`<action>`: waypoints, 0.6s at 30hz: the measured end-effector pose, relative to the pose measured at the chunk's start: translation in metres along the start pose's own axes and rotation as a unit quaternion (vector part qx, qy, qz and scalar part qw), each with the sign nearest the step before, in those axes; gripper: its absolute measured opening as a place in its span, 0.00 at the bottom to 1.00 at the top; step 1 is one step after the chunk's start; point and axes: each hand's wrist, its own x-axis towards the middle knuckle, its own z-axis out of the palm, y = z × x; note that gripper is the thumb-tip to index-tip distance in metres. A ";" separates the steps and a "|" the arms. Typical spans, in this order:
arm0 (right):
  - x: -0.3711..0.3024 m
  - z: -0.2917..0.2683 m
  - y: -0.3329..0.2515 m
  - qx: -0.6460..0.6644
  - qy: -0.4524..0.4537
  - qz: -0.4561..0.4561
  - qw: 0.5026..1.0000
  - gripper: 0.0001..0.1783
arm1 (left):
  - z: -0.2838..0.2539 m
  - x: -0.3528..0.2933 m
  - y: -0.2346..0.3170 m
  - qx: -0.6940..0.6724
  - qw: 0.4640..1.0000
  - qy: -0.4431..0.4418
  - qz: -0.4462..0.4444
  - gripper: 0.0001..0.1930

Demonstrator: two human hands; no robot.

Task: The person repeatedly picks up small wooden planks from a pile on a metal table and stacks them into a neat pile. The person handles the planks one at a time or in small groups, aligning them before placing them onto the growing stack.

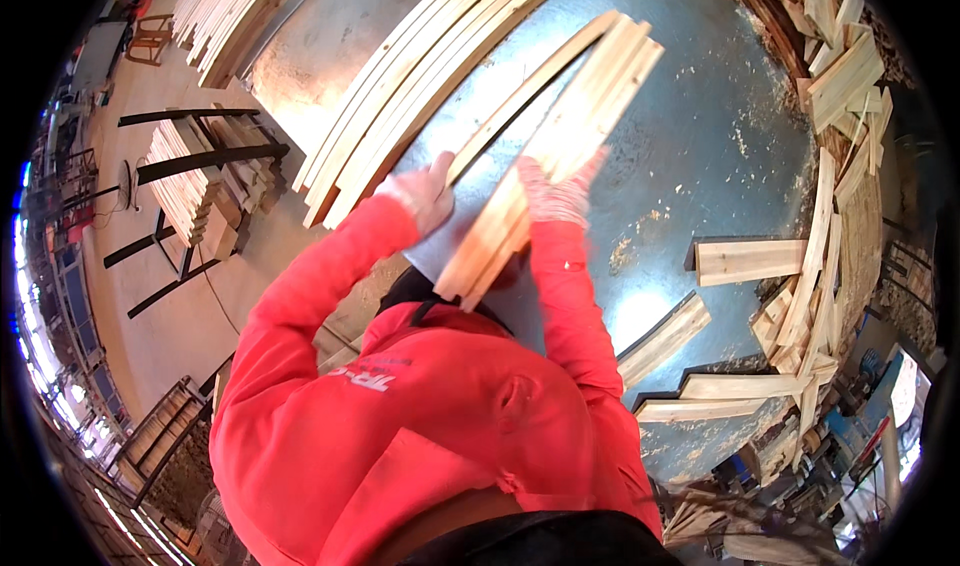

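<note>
left hand [424,192] grips a board [527,92]; right hand [560,194], perhaps three stacked boards [592,101].

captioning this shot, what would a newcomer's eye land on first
The bright red top fills the lower middle. Above it, the right hand spans a bundle of pale boards, the left hand at a single strip's near end. Wood offcuts lie heaped at right.

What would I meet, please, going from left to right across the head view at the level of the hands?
Black rack of stacked wood → stack of long planks → left hand → bundle of boards → right hand → pile of wood scraps.
</note>
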 end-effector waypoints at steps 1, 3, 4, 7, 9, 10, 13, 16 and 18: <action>0.000 0.011 -0.013 -0.020 -0.012 0.010 1.000 0.71 | -0.012 -0.011 -0.006 0.010 0.999 -0.021 0.048 0.24; 0.003 0.036 -0.026 -0.054 -0.033 0.041 0.997 0.69 | -0.039 0.003 -0.050 -0.096 0.977 0.120 0.149 0.24; 0.000 0.041 -0.031 -0.057 -0.040 0.057 0.996 0.66 | -0.051 0.013 -0.080 -0.175 0.948 0.192 0.183 0.24; 0.018 0.063 -0.023 0.055 -0.082 0.032 0.995 0.56 | -0.115 0.093 -0.129 -0.254 0.901 0.335 0.109 0.26; 0.061 0.074 0.025 0.316 -0.118 -0.057 0.940 0.48 | -0.111 0.186 -0.184 -0.364 0.897 0.207 0.145 0.31; 0.089 0.052 0.015 0.172 -0.152 -0.054 0.972 0.41 | -0.132 0.197 -0.163 -0.204 0.912 0.217 0.282 0.38; 0.150 0.032 0.017 -0.098 -0.051 -0.170 0.979 0.33 | -0.122 0.256 -0.124 -0.297 0.885 0.119 0.338 0.41; 0.171 0.064 -0.015 0.225 -0.037 -0.045 0.973 0.33 | -0.092 0.314 -0.141 -0.460 0.806 0.017 0.373 0.42; 0.152 0.081 -0.047 0.368 -0.103 0.044 0.923 0.34 | -0.083 0.310 -0.144 -0.569 0.749 -0.002 0.339 0.42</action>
